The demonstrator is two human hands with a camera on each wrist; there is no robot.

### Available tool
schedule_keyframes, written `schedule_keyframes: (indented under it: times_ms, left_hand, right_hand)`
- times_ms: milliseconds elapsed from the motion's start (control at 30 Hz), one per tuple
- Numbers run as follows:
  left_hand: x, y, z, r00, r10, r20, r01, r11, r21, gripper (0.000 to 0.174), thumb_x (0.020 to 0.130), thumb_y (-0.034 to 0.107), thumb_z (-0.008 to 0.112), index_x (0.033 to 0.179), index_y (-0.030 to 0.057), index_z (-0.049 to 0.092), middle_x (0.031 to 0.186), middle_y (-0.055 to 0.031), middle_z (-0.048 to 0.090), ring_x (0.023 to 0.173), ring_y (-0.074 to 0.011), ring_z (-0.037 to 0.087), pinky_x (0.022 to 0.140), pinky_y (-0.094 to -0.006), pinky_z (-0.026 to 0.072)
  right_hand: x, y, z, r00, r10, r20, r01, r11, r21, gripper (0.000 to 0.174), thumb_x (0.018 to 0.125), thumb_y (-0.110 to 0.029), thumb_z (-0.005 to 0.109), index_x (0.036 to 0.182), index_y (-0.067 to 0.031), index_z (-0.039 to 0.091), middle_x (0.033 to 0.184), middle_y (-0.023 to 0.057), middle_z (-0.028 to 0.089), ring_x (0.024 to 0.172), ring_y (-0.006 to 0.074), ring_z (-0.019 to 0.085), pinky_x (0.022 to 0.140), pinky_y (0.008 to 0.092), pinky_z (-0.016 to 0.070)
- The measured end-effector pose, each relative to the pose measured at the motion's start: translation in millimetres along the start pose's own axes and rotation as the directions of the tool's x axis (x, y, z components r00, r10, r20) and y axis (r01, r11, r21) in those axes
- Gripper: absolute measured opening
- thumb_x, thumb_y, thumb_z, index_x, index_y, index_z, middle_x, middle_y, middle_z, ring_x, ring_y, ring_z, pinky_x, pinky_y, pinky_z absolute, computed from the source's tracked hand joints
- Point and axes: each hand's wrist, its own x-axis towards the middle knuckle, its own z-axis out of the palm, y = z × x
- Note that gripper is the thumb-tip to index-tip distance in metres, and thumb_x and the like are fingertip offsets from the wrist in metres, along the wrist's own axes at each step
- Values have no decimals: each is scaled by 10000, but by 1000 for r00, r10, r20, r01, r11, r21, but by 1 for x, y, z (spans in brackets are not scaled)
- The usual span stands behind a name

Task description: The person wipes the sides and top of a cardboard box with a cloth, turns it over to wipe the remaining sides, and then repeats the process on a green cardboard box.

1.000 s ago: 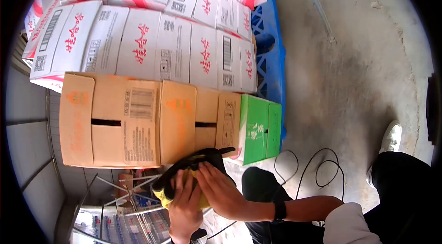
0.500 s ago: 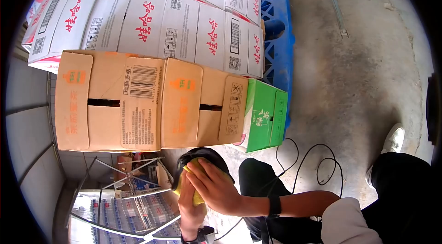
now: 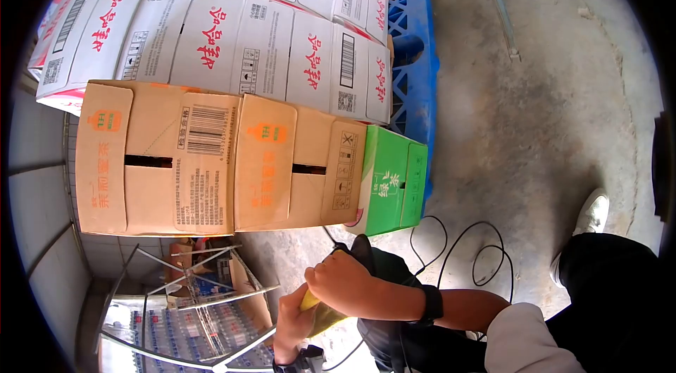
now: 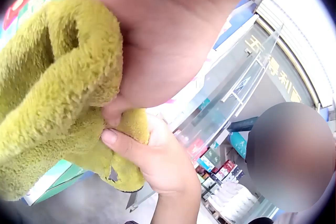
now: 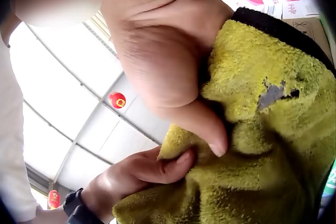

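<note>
Two-handed, held a fleecy yellow cloth (image 5: 262,166) between the left grip (image 3: 292,320) and the right grip (image 3: 341,281), pinched by thumb and fingers on both sides. Judged it light, limp and soft, unlikely to slip with such deep pile, and hard to break, though seemingly worn through at a grey patch (image 5: 272,95) near the black edge (image 5: 278,29). Best taken by a doubled fold or by that edge, away from the thin spot. Beyond the grips, faced two brown cartons (image 3: 264,183) side by side and a green carton (image 3: 394,183) next to them. Past those, found red-lettered white cartons (image 3: 211,35) in rows, bordered by a blue pallet (image 3: 426,91). Right of the grips in the head view, looked onto grey concrete floor (image 3: 507,148). High above them, caught a red lantern (image 5: 117,99) under a pale roof.
</note>
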Motion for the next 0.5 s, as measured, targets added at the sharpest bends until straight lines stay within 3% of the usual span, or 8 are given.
schedule_keyframes:
  times_ms: [167,200,300,367,400,433,467,500]
  left_hand:
    - [4,7,7,1000,-3,19,5,998,-56,441,785,-87,545,1201,20,643,883,-189,701,860,-148,679,768,-300,516]
    - [5,12,7,1000,22,3,-22,1000,-15,461,777,-94,535,1210,24,639,899,-192,705,866,-178,696,777,-303,519]
    - [8,24,-11,995,87,-46,-77,978,193,499,755,-98,540,1217,56,650,963,-203,711,885,-335,709,815,-334,540]
    - [4,51,-33,965,207,-161,-124,900,417,483,744,-99,549,1188,52,669,961,-199,712,889,-362,698,824,-346,548]
    - [-6,72,-46,891,364,-271,-173,825,538,392,773,-57,590,1147,33,666,964,-200,712,894,-364,702,839,-378,553]
    - [-16,89,-55,790,507,-346,-187,736,651,308,801,-14,632,1106,14,663,966,-200,713,898,-367,705,854,-410,557]
    - [-10,104,-59,438,803,-404,-217,531,819,224,843,5,632,1062,-13,673,955,-197,718,853,-344,709,811,-403,580]
    - [-1,115,-63,14,951,-310,-128,309,942,157,884,25,631,1018,-40,684,944,-193,723,808,-321,714,768,-397,603]
  right_hand:
    - [-9,22,2,998,-47,-30,51,990,134,76,708,-160,689,690,-87,698,669,82,683,651,270,700,576,395,537]
    - [-8,24,-13,994,-26,105,9,987,159,60,738,-104,665,736,-48,641,722,106,677,686,303,696,597,412,544]
    - [1,25,-31,967,-48,251,13,990,141,71,756,-85,643,805,-34,650,731,109,679,702,308,698,585,416,541]
    - [9,13,-44,995,-84,52,76,988,137,123,758,-79,646,866,-21,634,843,118,695,725,302,698,603,419,542]
    - [18,-2,-75,994,-110,1,108,976,192,202,771,-99,648,953,-10,633,1022,137,691,893,284,705,723,400,565]
    - [23,-18,-88,912,-178,-369,245,959,143,271,775,-126,651,1015,-2,654,1134,145,661,1068,272,664,867,386,552]
    - [30,-36,-115,836,-211,-506,294,952,89,334,817,-146,623,1113,5,659,1187,139,657,1189,265,610,996,373,497]
    - [31,-51,-150,755,-282,-592,338,941,-18,299,895,-150,580,1138,0,664,1262,129,638,1212,257,601,1035,360,464]
